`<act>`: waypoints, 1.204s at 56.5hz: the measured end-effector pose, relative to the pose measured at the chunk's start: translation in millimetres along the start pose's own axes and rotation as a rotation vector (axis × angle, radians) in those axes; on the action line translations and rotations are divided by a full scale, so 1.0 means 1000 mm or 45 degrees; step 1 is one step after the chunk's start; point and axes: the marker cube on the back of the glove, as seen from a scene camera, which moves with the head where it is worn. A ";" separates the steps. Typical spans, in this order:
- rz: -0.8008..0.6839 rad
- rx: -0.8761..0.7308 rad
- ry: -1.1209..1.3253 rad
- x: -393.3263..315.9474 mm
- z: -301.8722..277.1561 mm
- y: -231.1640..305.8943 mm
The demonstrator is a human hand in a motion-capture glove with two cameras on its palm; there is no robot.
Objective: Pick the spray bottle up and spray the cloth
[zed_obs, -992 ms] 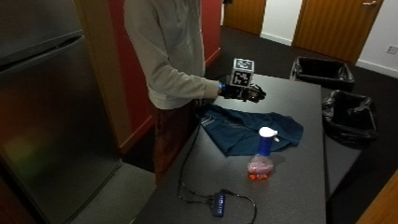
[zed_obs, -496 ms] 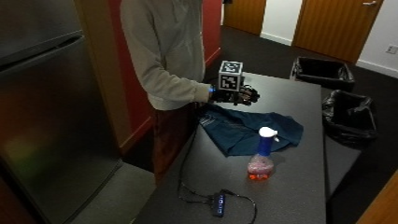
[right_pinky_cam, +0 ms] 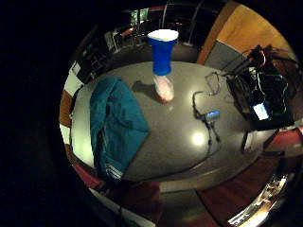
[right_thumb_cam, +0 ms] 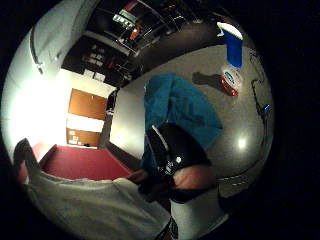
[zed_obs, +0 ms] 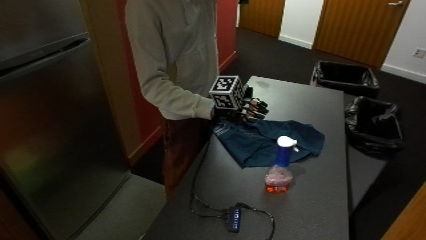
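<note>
A spray bottle (zed_obs: 279,167) with a white trigger head, blue neck and pinkish liquid stands upright on the dark grey table (zed_obs: 313,200). A crumpled teal cloth (zed_obs: 269,140) lies just beyond the bottle, nearer the person. My gloved right hand (zed_obs: 247,110) hovers over the cloth's near corner, fingers loosely curled and holding nothing. It is well short of the bottle. The little finger side palm view shows the bottle (right_pinky_cam: 162,61) standing beside the cloth (right_pinky_cam: 116,125). In the thumb side palm view a gloved digit (right_thumb_cam: 175,147) hangs over the cloth (right_thumb_cam: 180,107), with the bottle (right_thumb_cam: 232,55) farther off.
A black cable with a small hub (zed_obs: 233,220) trails across the table's near end. Two black bins (zed_obs: 346,77) (zed_obs: 374,125) stand beyond the far side of the table. A steel fridge (zed_obs: 53,125) stands close behind the person.
The gloved hand has drifted slightly toward the person and down toward the cloth. Bottle and cloth have not moved.
</note>
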 end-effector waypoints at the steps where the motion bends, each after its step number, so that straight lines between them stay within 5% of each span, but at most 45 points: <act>1: 0.006 0.011 -0.005 0.003 0.000 0.000; 23: 0.210 0.182 -0.311 0.053 0.004 -0.006; 68: 0.529 0.332 -0.836 0.095 0.105 -0.068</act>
